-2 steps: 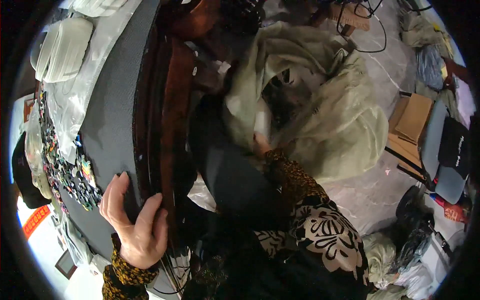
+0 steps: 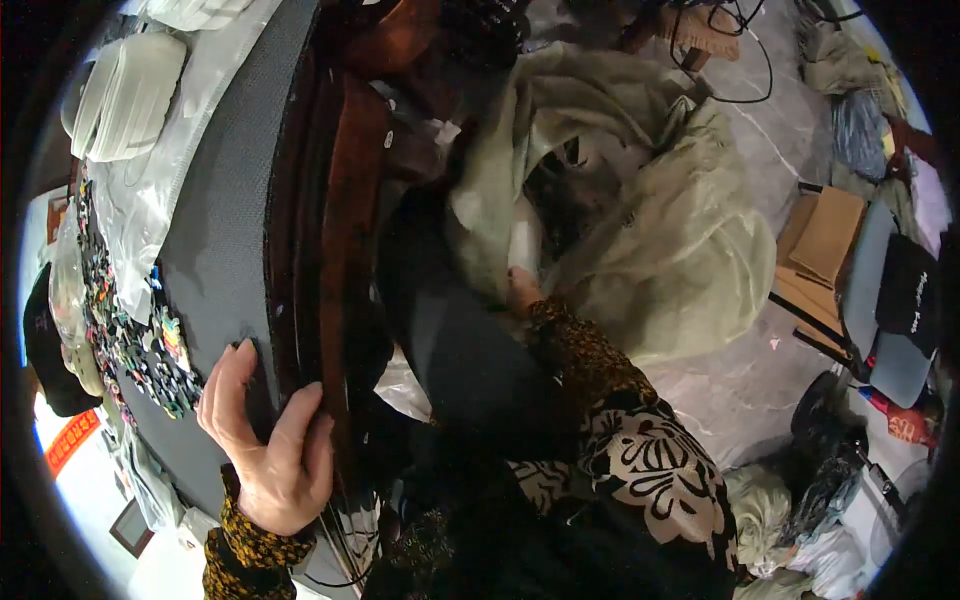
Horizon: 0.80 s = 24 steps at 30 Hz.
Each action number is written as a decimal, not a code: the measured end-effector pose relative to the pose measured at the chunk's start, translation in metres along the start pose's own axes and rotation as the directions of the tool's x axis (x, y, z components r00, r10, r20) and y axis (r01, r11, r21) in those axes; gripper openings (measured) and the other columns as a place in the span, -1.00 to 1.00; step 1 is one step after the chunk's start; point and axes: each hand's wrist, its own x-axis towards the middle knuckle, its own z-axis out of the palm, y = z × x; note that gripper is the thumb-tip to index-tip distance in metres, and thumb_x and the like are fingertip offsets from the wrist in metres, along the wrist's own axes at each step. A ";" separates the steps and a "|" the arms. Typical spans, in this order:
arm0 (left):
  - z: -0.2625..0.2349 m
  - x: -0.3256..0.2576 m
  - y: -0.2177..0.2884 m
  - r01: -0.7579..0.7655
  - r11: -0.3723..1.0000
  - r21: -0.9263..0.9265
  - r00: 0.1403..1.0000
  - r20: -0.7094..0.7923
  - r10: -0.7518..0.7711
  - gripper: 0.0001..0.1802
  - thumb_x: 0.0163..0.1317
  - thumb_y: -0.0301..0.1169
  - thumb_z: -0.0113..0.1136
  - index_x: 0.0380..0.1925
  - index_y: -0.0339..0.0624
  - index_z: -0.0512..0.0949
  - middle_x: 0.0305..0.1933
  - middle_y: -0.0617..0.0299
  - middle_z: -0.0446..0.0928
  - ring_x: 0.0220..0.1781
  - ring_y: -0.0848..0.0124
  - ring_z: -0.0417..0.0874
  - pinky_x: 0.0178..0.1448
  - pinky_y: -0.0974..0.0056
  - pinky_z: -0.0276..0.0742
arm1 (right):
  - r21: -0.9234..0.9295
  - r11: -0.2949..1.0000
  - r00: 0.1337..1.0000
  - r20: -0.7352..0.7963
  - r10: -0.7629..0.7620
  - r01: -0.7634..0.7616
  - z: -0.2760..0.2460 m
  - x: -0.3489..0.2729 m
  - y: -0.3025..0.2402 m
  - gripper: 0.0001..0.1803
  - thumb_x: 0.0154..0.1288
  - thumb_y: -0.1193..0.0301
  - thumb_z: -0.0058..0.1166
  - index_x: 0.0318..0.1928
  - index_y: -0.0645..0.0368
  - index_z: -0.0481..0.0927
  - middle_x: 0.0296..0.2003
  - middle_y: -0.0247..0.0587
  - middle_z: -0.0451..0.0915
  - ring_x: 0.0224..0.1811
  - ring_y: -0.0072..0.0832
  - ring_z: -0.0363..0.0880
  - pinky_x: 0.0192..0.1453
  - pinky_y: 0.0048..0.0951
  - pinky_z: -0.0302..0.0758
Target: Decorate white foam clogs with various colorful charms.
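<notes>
My left hand (image 2: pixel 270 455) rests on the edge of the grey-topped table (image 2: pixel 225 250), its fingers apart and holding nothing. Low on the right, my right hand (image 2: pixel 522 290) reaches to the mouth of a large greenish woven sack (image 2: pixel 690 255) that stands on the floor. It grips a smooth white thing (image 2: pixel 524 243), longish in shape, whose kind I cannot make out. Most of the right hand's fingers are hidden behind this thing and in shadow. Dark contents (image 2: pixel 570 195) show inside the sack, too dim to name.
Many small colourful pieces (image 2: pixel 150 345) lie heaped on the table beside a clear plastic bag (image 2: pixel 145 215) and stacked white trays (image 2: pixel 130 95). A dark wooden rim (image 2: pixel 345 220) edges the table. On the right stand a cardboard box (image 2: pixel 825 235) and a chair (image 2: pixel 870 300); a black cable (image 2: pixel 770 75) trails over the floor.
</notes>
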 end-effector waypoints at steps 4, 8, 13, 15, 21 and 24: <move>-0.002 0.001 0.000 -0.002 1.000 0.012 1.000 -0.010 0.003 -0.55 -0.14 -0.57 0.31 -0.12 -0.10 0.59 0.32 -0.20 0.20 0.31 -0.17 0.27 0.33 -0.10 0.15 | 0.027 0.997 0.985 0.157 0.071 -0.076 0.008 0.010 0.004 -0.62 0.20 0.18 0.16 -0.16 0.25 0.53 -0.24 0.01 0.62 -0.14 -0.15 0.60 -0.07 -0.18 0.47; -0.001 -0.001 0.000 0.011 1.000 0.018 1.000 -0.006 -0.011 -0.55 -0.15 -0.56 0.31 -0.13 -0.09 0.60 0.33 -0.18 0.20 0.32 -0.16 0.26 0.33 -0.10 0.13 | 0.040 0.987 0.935 0.328 0.134 -0.155 0.024 0.026 0.009 -0.62 0.21 0.17 0.14 -0.17 0.25 0.56 -0.24 0.00 0.62 -0.15 -0.20 0.60 -0.07 -0.20 0.46; 0.002 0.002 0.001 -0.021 0.999 -0.033 0.999 -0.047 0.020 -0.53 -0.17 -0.56 0.32 -0.12 -0.07 0.59 0.33 -0.16 0.20 0.31 -0.15 0.27 0.33 -0.10 0.14 | 0.012 0.962 0.859 0.454 0.238 -0.273 -0.012 0.034 0.038 -0.62 0.21 0.17 0.11 -0.19 0.26 0.59 -0.24 0.00 0.63 -0.16 -0.26 0.61 -0.08 -0.23 0.46; 0.004 0.002 0.000 -0.012 1.000 -0.016 1.000 -0.028 0.011 -0.52 -0.18 -0.56 0.32 -0.12 -0.07 0.59 0.33 -0.15 0.20 0.31 -0.15 0.27 0.32 -0.09 0.14 | 0.079 0.996 0.976 0.217 0.028 -0.046 -0.006 0.011 0.034 -0.62 0.20 0.18 0.10 -0.17 0.26 0.61 -0.23 -0.03 0.64 -0.19 -0.28 0.60 -0.08 -0.25 0.46; -0.004 0.001 0.002 0.003 1.000 -0.027 1.000 -0.008 -0.003 -0.57 -0.09 -0.60 0.25 -0.11 -0.14 0.56 0.37 -0.17 0.16 0.36 -0.16 0.21 0.40 -0.09 0.11 | 0.490 0.871 0.999 -0.016 -0.027 0.032 -0.072 -0.008 0.007 -0.69 0.15 0.23 0.07 -0.33 0.28 0.53 -0.37 -0.08 0.56 -0.30 -0.29 0.53 -0.13 -0.25 0.44; 0.003 0.002 0.001 -0.016 0.999 -0.030 0.999 -0.052 0.014 -0.52 -0.19 -0.57 0.32 -0.13 -0.09 0.58 0.32 -0.14 0.23 0.30 -0.12 0.30 0.30 -0.08 0.15 | 0.586 0.810 1.000 -0.023 0.019 -0.002 -0.089 -0.011 0.000 -0.70 0.17 0.24 0.05 -0.32 0.27 0.51 -0.39 -0.11 0.54 -0.32 -0.30 0.50 -0.15 -0.26 0.43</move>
